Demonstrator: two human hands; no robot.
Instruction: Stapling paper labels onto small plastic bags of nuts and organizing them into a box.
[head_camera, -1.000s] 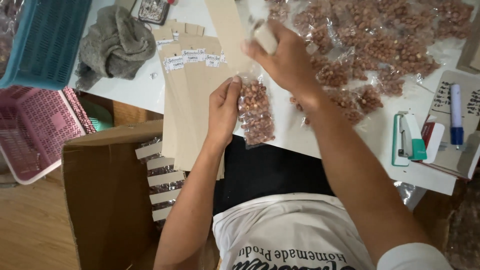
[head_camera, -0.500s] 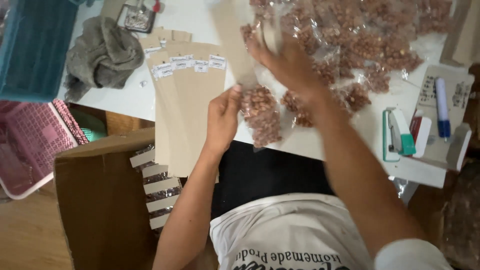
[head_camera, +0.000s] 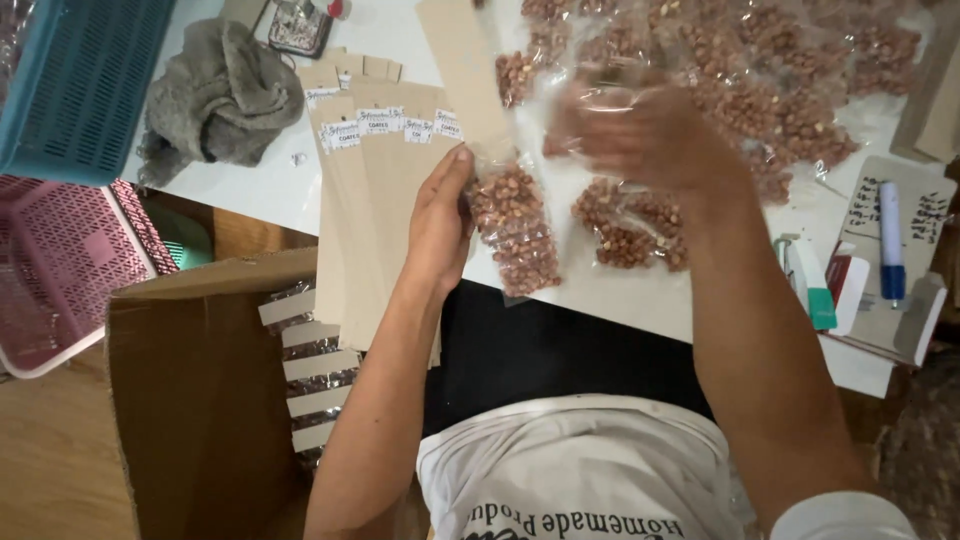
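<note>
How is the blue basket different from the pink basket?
The blue basket sits up on the white table; the pink basket lies lower, beside the cardboard box. Only the pink basket has a white rim. Both are plastic with lots of little holes.

Single camera worn on my head, looking steeply down past my chest, close over the white worktop (head_camera: 250, 195), my left hand (head_camera: 440, 225) and right hand (head_camera: 655, 140) near frame centre, cardboard box (head_camera: 190, 400) lower left, no second view.
</note>
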